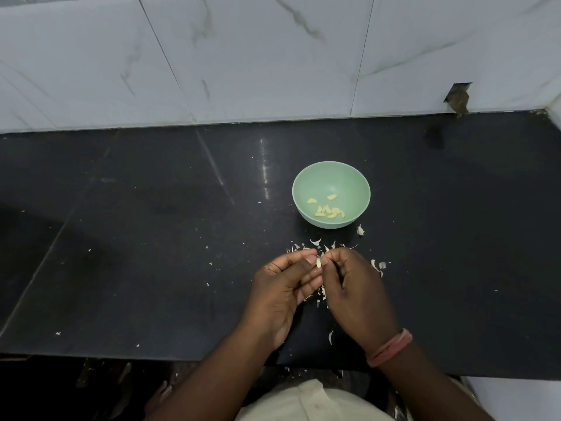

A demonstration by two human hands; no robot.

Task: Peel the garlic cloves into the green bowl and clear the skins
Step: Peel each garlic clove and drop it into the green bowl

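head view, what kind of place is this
Probably a home kitchen: a dark stone counter against a marble-look tiled wall, with peeled garlic in a green bowl.

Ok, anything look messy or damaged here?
Yes. Garlic skins litter the black counter around both hands instead of a pile, some past its front edge. The wall tile at far right has a broken hole.

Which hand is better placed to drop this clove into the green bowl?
Probably the left hand: it pinches the clove. The right hand only picks at its skin. The green bowl sits just ahead.
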